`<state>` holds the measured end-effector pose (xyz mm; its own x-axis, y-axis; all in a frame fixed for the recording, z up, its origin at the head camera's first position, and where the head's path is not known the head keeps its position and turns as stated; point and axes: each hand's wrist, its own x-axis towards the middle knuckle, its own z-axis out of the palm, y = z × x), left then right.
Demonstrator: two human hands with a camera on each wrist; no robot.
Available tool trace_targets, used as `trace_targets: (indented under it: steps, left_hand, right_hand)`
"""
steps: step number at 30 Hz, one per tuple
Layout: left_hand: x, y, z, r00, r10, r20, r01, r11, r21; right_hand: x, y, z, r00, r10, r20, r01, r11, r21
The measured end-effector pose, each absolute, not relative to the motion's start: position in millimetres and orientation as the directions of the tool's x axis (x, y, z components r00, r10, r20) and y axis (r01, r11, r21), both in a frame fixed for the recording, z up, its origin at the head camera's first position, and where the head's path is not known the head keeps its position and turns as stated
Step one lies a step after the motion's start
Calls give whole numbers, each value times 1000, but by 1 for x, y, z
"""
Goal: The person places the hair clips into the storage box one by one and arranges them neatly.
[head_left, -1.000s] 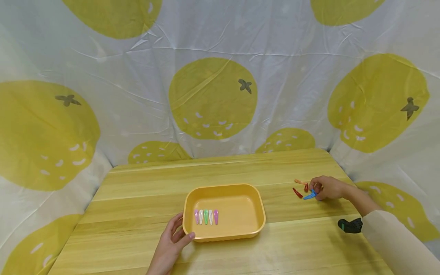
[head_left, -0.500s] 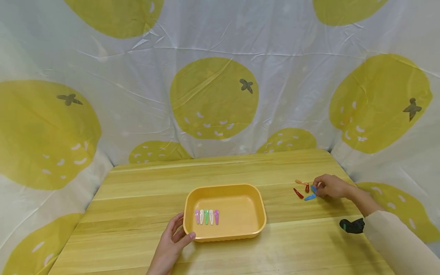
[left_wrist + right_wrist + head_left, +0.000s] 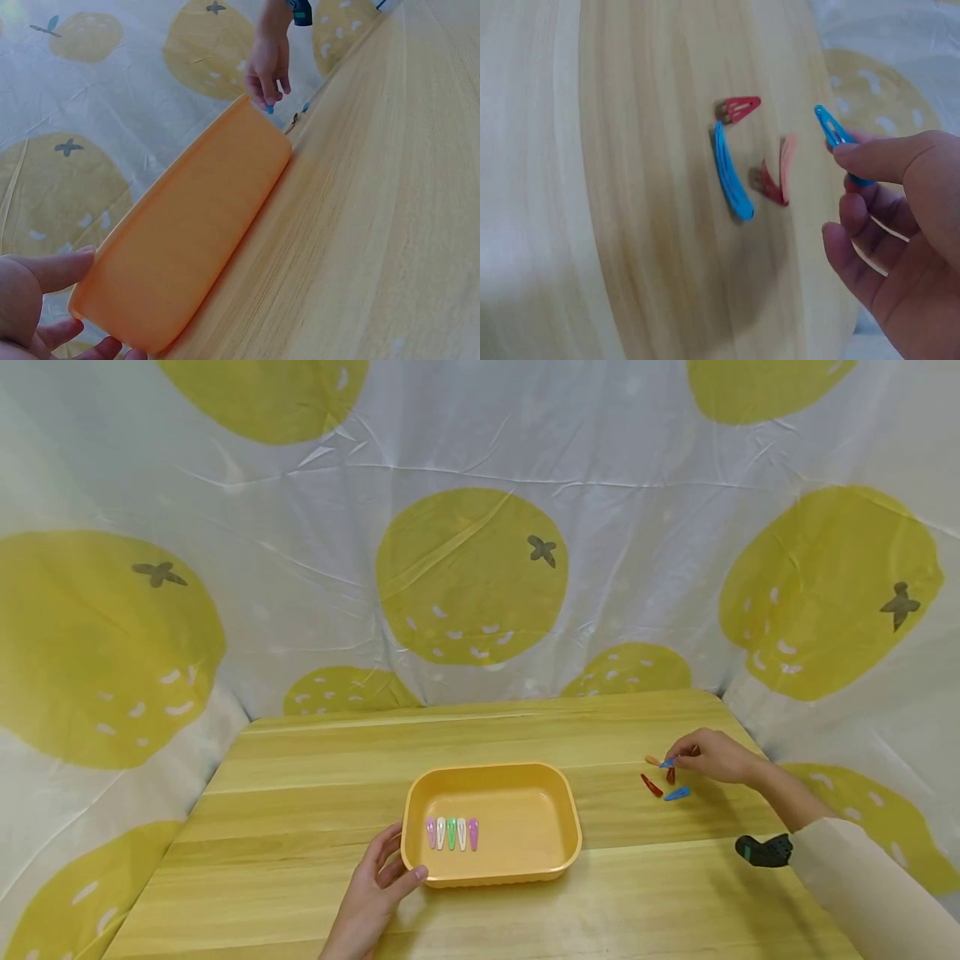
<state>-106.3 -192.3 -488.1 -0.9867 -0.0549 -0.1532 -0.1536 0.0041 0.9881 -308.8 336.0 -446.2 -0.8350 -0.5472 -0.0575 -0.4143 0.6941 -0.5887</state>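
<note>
My right hand (image 3: 718,756) pinches a blue hair clip (image 3: 826,127) between thumb and index finger, raised over the table at the right. Below it lie a second blue hair clip (image 3: 677,794), a red hair clip (image 3: 651,785), another red clip (image 3: 771,186) and an orange clip (image 3: 786,159). My left hand (image 3: 373,887) holds the near-left corner of a yellow-orange plastic basin (image 3: 187,232), with the thumb at its rim and the fingers along the outer wall. Inside the basin, pink, white and green hair clips (image 3: 452,833) stand in a row at the left.
The wood-grain table (image 3: 300,777) is bordered by a white curtain (image 3: 315,543) printed with yellow fruit at the back and sides. A black strap-like piece (image 3: 763,851) shows at the right sleeve's cuff.
The right hand has taken up one blue hair clip, lifted it and moved it slightly left and toward the back. The other blue clip stays on the table. The left hand has not moved.
</note>
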Motion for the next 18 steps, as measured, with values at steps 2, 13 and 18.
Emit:
trace_targets:
  steps: [2,13,18]
  left_hand:
    - [-106,-192,-488,-987,-53,-155,-155,4,988]
    - [-106,-194,-487,-986,-46,-163,-163,5,987]
    - [-106,-193,-487,-986,-49,-159,-160,2,987]
  right_hand:
    - [-309,330,-442,-837,-545,-52,-415,693,-589]
    - [-312,295,-424,-801,-597,-42,-455,653,-605]
    - [-315,278,-416,-762,-645,-50,-490,625,-607]
